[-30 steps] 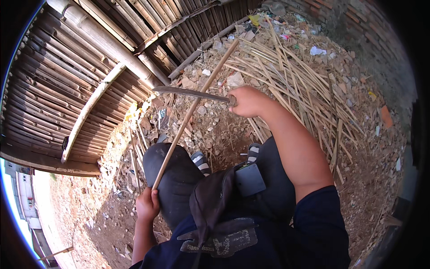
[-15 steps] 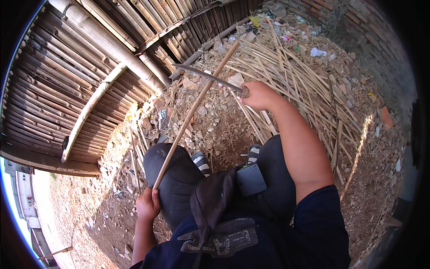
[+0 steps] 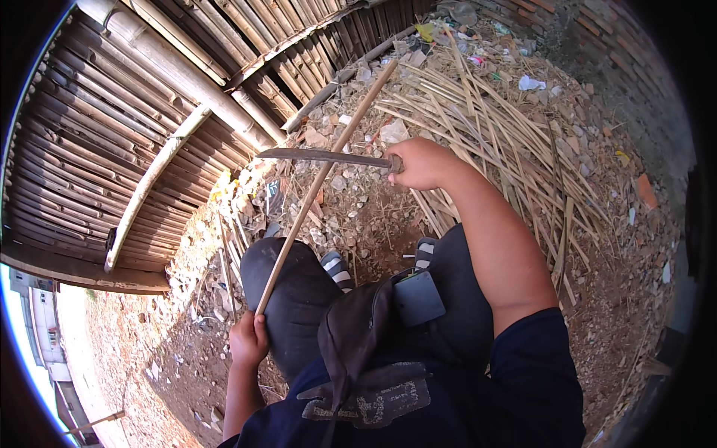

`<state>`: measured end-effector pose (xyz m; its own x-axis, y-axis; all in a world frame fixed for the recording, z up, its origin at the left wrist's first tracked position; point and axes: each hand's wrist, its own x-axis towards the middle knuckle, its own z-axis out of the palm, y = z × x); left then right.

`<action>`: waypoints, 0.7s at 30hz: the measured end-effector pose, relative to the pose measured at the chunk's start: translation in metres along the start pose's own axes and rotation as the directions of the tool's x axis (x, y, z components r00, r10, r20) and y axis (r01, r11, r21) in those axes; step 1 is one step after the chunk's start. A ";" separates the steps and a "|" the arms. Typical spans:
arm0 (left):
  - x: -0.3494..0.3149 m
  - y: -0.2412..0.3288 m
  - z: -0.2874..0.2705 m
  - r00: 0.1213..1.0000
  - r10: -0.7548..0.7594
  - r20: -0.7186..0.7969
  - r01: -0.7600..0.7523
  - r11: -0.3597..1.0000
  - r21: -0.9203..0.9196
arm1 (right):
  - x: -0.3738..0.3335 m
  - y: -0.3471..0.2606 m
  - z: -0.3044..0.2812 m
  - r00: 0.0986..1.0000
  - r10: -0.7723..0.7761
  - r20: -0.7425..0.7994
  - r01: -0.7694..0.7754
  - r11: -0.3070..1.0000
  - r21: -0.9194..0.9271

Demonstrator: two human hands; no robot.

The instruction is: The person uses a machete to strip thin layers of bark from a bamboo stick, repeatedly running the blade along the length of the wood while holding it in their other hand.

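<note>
My left hand (image 3: 248, 340) is closed around the near end of a long bamboo strip (image 3: 305, 207). The strip leans across my left knee and slants up to the far right. In my right hand (image 3: 422, 164) I grip the handle of a machete (image 3: 328, 155), its dark blade pointing left. The blade crosses the strip in its upper half; whether they touch I cannot tell. To the right of my right hand, a loose pile of split bamboo strips (image 3: 515, 160) lies on the ground.
A bamboo wall (image 3: 82, 160) stands at the left and far left. Rubble and scraps (image 3: 351, 187) cover the ground ahead. At the far right rises a brick wall (image 3: 620, 56). A dark rectangular object (image 3: 419, 299) rests by my right thigh.
My right hand has moved slightly left and nearer, bringing the machete down along the strip, with its blade turned to lie more level. My left hand and the strip barely moved.
</note>
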<state>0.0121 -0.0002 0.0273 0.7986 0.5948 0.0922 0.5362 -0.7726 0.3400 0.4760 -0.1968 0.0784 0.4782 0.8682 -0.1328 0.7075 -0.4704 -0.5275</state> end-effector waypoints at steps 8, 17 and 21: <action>0.001 0.000 0.001 1.000 0.015 -0.005 -0.015 1.000 -0.004 | -0.002 0.003 0.000 0.995 0.047 -0.091 -0.047 0.999 -0.001; 0.001 -0.001 0.002 0.999 0.042 -0.032 -0.042 0.999 -0.002 | -0.004 0.026 -0.015 0.993 0.115 0.006 -0.115 0.993 0.004; 0.002 0.004 0.000 1.000 -0.002 -0.001 0.002 1.000 -0.017 | -0.006 0.037 -0.011 0.969 0.225 -0.098 -0.215 0.971 0.100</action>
<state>0.0161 -0.0024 0.0288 0.7973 0.5966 0.0921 0.5332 -0.7675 0.3558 0.5056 -0.2211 0.0690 0.6737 0.7204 -0.1650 0.5321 -0.6277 -0.5682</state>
